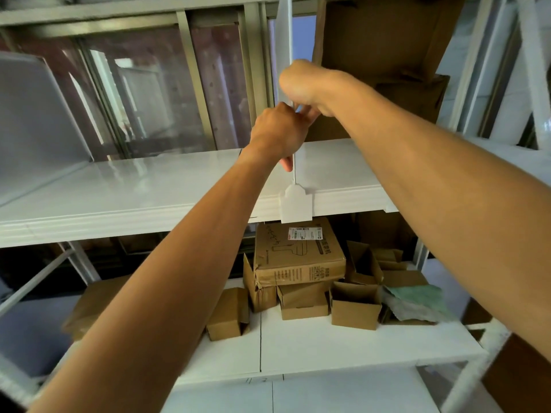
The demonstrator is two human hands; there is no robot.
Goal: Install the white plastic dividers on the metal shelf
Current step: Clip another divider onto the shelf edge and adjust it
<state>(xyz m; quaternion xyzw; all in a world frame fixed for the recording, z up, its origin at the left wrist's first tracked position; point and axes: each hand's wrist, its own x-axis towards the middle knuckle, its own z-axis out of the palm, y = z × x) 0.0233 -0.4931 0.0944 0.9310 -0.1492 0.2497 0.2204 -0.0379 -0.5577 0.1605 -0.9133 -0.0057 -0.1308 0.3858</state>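
1. Where the fingers meet, both hands close on the front edge of the upright white divider (285, 49): the left hand (278, 131) grips it from the left, thumb pointing down, and the right hand (304, 84) pinches it just above; the right fingertips are mostly hidden behind the left hand.
2. The divider stands edge-on on the shelf (149, 186); its top is cut off by the frame.
3. Its clip (295, 204) hangs over the shelf's front lip.
4. Below lie boxes (298, 254), partly hidden by the forearms.
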